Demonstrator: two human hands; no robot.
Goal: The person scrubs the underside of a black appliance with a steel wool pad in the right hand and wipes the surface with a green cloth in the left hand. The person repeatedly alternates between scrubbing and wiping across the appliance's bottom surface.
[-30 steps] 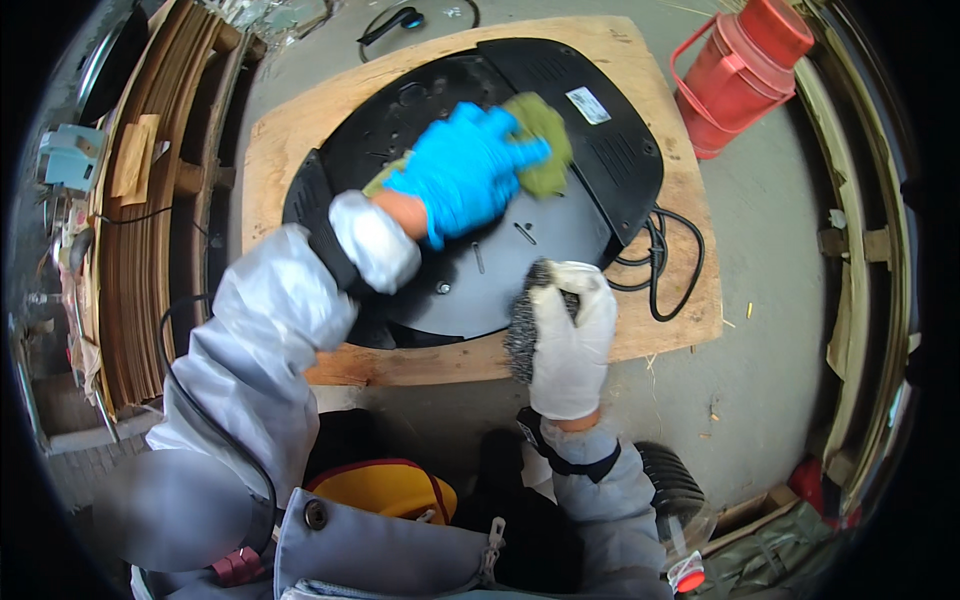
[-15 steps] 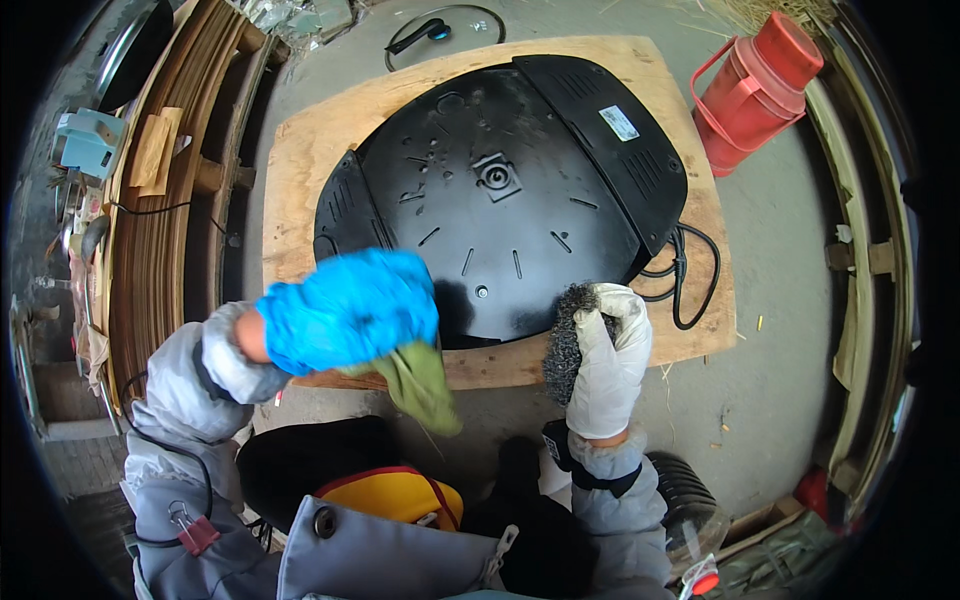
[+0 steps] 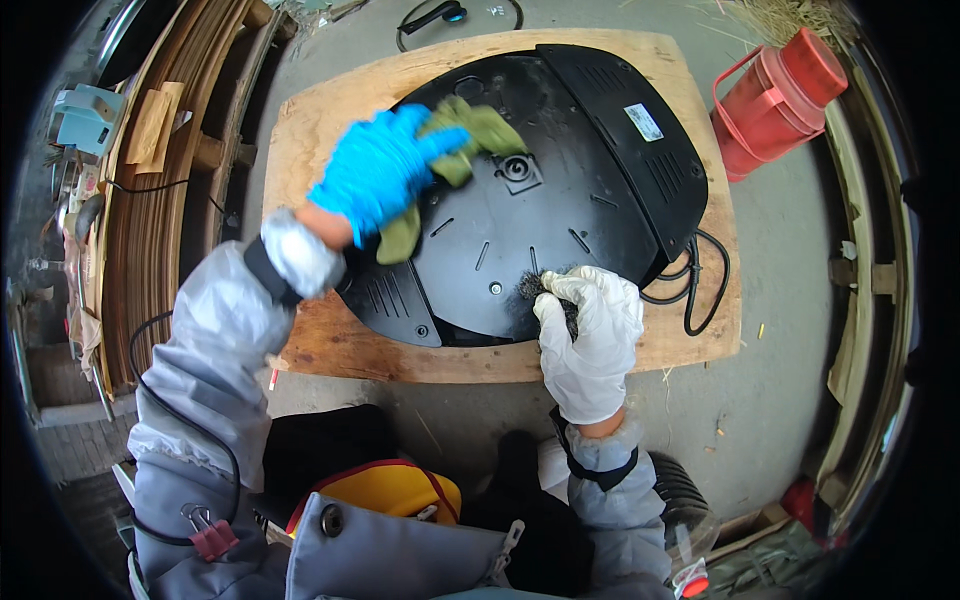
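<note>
A flat black appliance (image 3: 560, 190) lies underside up on a wooden board (image 3: 320, 120). My left hand (image 3: 375, 175), in a blue glove, grips a green cloth (image 3: 470, 135) and presses it on the appliance's upper left part. My right hand (image 3: 590, 335), in a white glove, rests on the appliance's near edge and holds a dark wiry brush (image 3: 540, 290), mostly hidden under the fingers. The appliance's black cord (image 3: 700, 290) loops off its right side.
A red jug (image 3: 780, 100) stands right of the board on the concrete floor. Stacked curved wooden strips (image 3: 150, 220) lie along the left. A black cable (image 3: 440, 15) lies beyond the board. A yellow and red object (image 3: 390, 490) sits by my lap.
My left hand with the cloth swept from the appliance's top down to the board's near left edge, then back up onto the appliance. My right hand stayed at the near edge.
</note>
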